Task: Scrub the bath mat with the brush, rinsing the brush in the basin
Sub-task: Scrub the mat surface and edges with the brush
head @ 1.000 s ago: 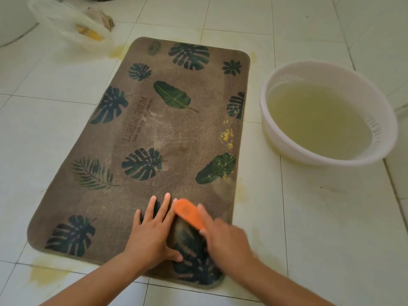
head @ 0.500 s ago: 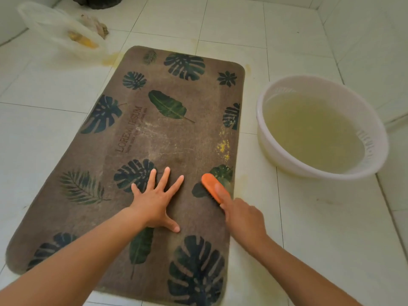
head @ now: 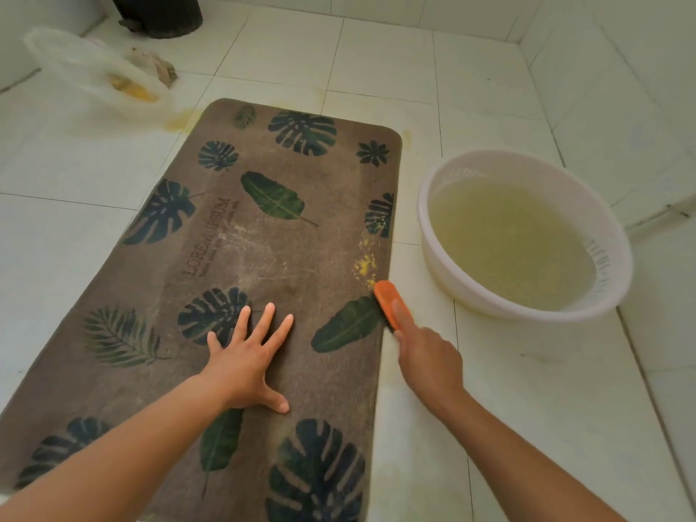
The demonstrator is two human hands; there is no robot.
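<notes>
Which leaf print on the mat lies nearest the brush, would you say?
The plain, unsplit green leaf right beside the brush; the other prints sit farther away.

The mat (head: 309,265) is brown with rounded corners, printed with dark green leaves and faint lettering; it lies flat, with yellow specks near its right edge and pale scuffs across the middle. The brush (head: 386,297) is narrow and orange; it sits on the mat's right edge just below the specks, gripped by the right hand (head: 429,361). The basin (head: 527,160) is white and round; it stands just right of the mat, holding cloudy yellowish water.
</notes>
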